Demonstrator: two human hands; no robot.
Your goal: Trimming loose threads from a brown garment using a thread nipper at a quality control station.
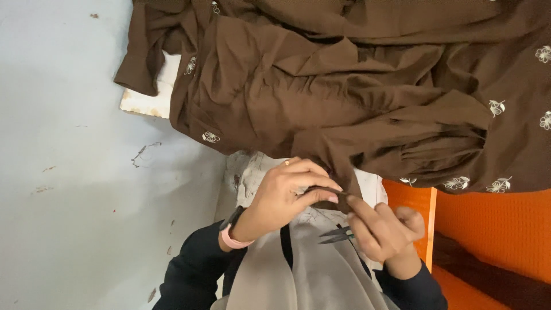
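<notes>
The work in hand looks like trimming along one edge of the brown embroidered garment (pixel 344 97), and by my reading it is partway at most: only a small bit of the edge is drawn out between the two hands, while nearly all of the cloth lies heaped and creased further up, spilling over the far side of the pale bench (pixel 57 172) and across the orange crate (pixel 493 224) at the right. No cut threads or clippings can be made out, so how much of the edge has already been gone over cannot be told. The left hand (pixel 281 195) has its fingers (pixel 313 192) together, thumb against forefinger, clamped on a dark fold of the garment's edge just below the heap. The right hand (pixel 384 229) meets it from the other side: its forefinger and thumb pinch the same fold, touching the cloth right beside the left fingertips, and its remaining fingers are curled shut around a pair of small thread snips (pixel 337 234). The snips' blades point left, lie just under the pinched fold and are apart from it, not yet biting the cloth. A grey cloth (pixel 304 270) hangs below both hands over the person's lap.
</notes>
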